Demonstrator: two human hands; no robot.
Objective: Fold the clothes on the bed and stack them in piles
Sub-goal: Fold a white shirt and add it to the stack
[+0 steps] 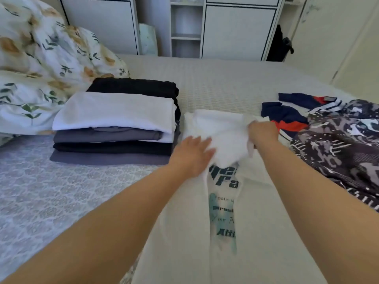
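A white T-shirt (225, 212) with dark and teal printed lettering lies lengthwise on the bed in front of me, both sides folded toward the middle. My left hand (192, 156) lies flat on its left upper part with straight fingers. My right hand (263, 131) grips a bunched white fold near the shirt's top right. To the left stands a pile of folded clothes (114, 124): white on top, then grey, black and grey, with a black piece behind.
Unfolded clothes lie at the right: a navy, red and white garment (287, 115) and a dark patterned one (344, 144). A floral duvet (37, 68) is heaped at the left. White cabinets (235, 29) stand beyond the bed (215, 78).
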